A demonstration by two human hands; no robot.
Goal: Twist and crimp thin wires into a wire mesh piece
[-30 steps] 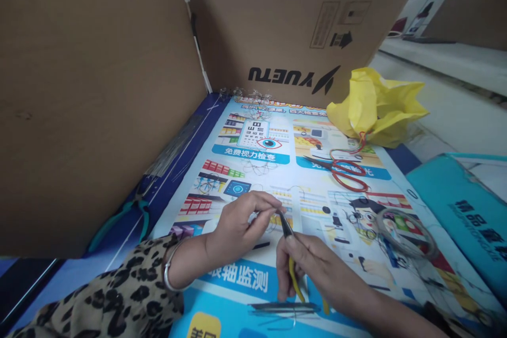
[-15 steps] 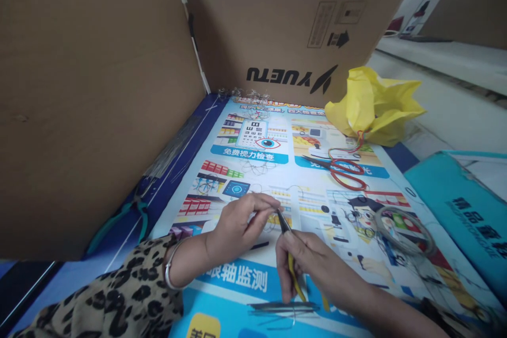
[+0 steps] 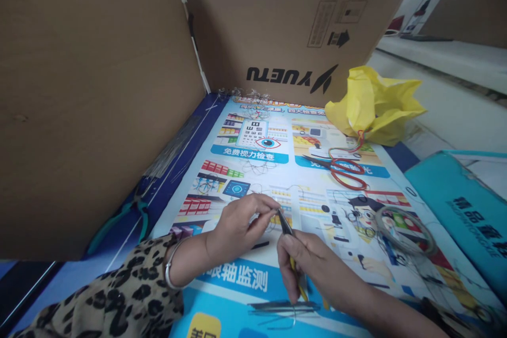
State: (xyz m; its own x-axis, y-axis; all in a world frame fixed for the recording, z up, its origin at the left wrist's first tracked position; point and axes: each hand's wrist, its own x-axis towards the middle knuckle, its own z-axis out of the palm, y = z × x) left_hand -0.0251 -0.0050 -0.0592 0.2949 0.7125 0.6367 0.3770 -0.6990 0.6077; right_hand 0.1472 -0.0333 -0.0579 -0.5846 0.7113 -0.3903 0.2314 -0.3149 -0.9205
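Observation:
Yellow-handled pliers (image 3: pixel 285 225) are held in my right hand (image 3: pixel 307 261), their dark jaws pointing up and left. The jaw tips meet the fingertips of my left hand (image 3: pixel 240 222), whose thumb and forefinger are pinched together. What lies in that pinch is too small to make out. Below my right hand, a bundle of dark wire pieces (image 3: pixel 273 307) rests on the printed poster (image 3: pixel 277 179). Thin bent wires (image 3: pixel 257 166) lie on the poster beyond my hands.
Red-handled scissors (image 3: pixel 346 171) lie near a yellow bag (image 3: pixel 372 105). Right of my hands are a wire coil (image 3: pixel 404 232) and a teal box (image 3: pixel 455 211). Teal-handled pliers (image 3: pixel 134 214) are at left. Cardboard panels (image 3: pixel 293 21) stand behind and left.
My right hand has shifted very slightly to the right and the pliers have tilted a little. My left hand is nearly still.

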